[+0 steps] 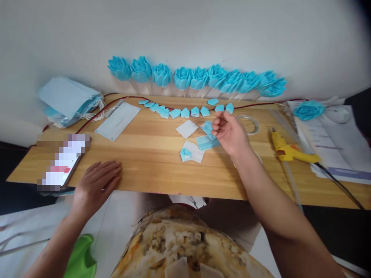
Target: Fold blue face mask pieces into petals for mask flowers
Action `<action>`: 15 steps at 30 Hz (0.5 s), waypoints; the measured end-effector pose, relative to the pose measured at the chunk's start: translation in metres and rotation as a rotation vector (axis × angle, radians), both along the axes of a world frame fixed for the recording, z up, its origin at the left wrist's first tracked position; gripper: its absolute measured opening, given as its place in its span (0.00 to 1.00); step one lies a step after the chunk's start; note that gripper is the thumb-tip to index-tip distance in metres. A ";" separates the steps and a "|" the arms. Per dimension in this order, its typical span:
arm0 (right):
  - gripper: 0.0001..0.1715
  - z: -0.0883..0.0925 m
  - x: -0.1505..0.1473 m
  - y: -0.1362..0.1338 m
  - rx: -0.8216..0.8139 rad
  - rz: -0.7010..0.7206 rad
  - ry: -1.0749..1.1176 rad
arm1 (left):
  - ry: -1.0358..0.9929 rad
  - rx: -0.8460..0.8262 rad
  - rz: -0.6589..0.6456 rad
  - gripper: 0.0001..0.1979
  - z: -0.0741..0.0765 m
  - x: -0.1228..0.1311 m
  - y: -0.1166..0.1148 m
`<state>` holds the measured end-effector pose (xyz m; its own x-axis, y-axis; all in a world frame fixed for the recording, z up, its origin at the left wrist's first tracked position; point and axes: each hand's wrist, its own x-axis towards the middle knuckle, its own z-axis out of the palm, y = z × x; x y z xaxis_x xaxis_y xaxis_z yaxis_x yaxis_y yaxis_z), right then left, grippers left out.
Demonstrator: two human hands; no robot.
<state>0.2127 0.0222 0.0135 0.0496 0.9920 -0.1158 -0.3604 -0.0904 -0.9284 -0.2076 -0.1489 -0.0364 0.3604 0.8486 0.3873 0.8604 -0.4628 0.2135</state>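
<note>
My left hand [97,184] lies flat on the front edge of the wooden table, to the right of the phone, with its fingers stretched out and nothing in it. Over the middle right of the table, my right hand [230,133] is raised with curled fingers; what they hold, if anything, is hidden. Close to its fingertips are a folded light-blue piece [206,129] and a blue fabric rectangle [207,143]. Left of these lie a white square [187,128] and another white piece [197,153] with a folded blue petal [184,155] on it.
Folded blue petals [185,112] form a curved row, with blue flowers [198,78] on sticks behind. Face masks [68,96] are stacked left, near a single flat mask [118,120] and a phone [62,164]. Right are a tape roll [247,125] and yellow glue gun [290,148].
</note>
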 end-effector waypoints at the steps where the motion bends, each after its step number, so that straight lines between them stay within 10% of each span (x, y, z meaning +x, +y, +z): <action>1: 0.18 0.002 0.002 0.001 0.013 -0.013 -0.006 | 0.012 0.003 -0.005 0.14 0.000 -0.002 0.002; 8: 0.19 0.012 0.030 0.011 0.074 -0.199 -0.002 | -0.012 0.079 0.034 0.27 0.036 0.029 0.026; 15: 0.25 0.008 0.033 0.015 0.092 -0.260 -0.050 | -0.017 0.053 -0.320 0.17 0.065 0.123 0.059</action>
<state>0.2461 0.0375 0.0214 0.3076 0.9514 -0.0169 -0.3139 0.0847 -0.9457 -0.0847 -0.0894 0.0290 0.5989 0.6717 0.4359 0.6660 -0.7201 0.1946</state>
